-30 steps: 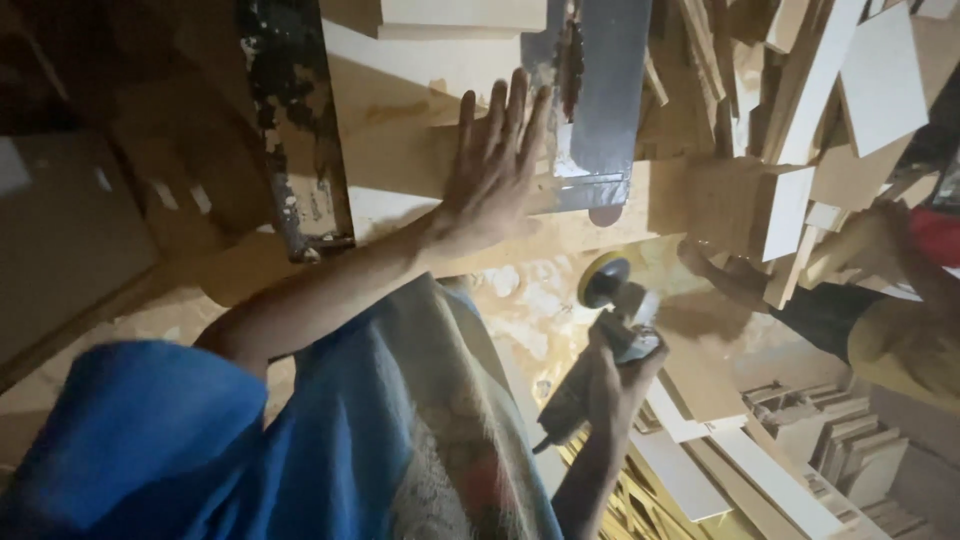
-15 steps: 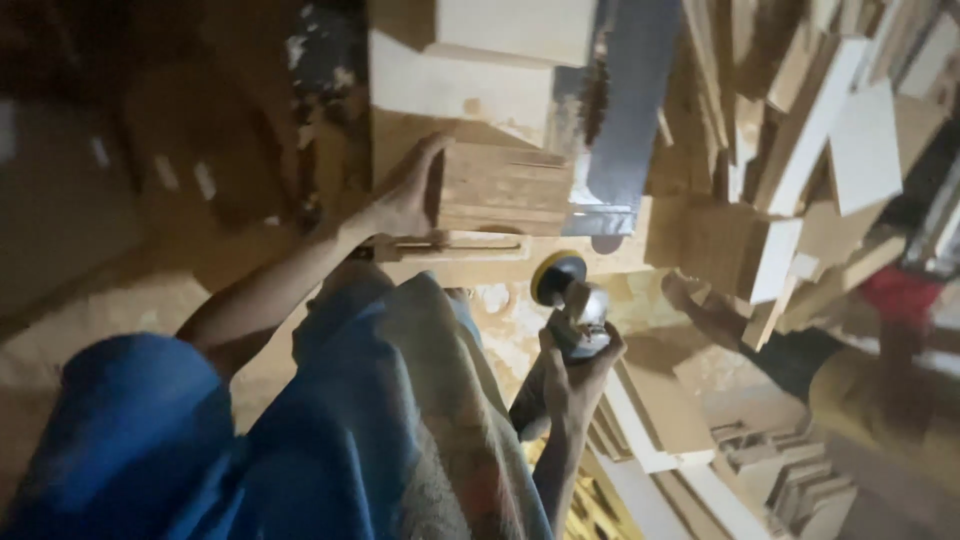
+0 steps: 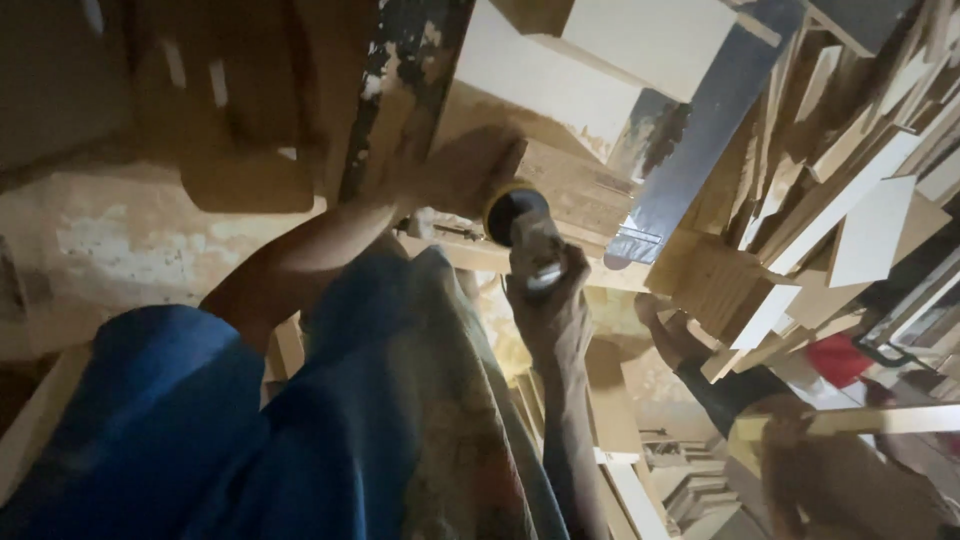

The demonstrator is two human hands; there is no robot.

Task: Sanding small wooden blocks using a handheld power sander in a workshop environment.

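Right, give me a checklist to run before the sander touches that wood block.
1. Right hand wrapped around sander: ok.
2. Left hand steadying wood block: ok, though blurred.
3. Left fingers apart from the sanding disc: cannot tell, they look close.
4. Disc spinning or stopped: cannot tell.
5. Cloth over the lap hanging away from the disc: ok.
6. Other person's arm away from the tool: ok.

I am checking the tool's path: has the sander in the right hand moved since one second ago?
Yes. The sander has moved up from below the bench edge to the wooden block on it, beside the left hand.
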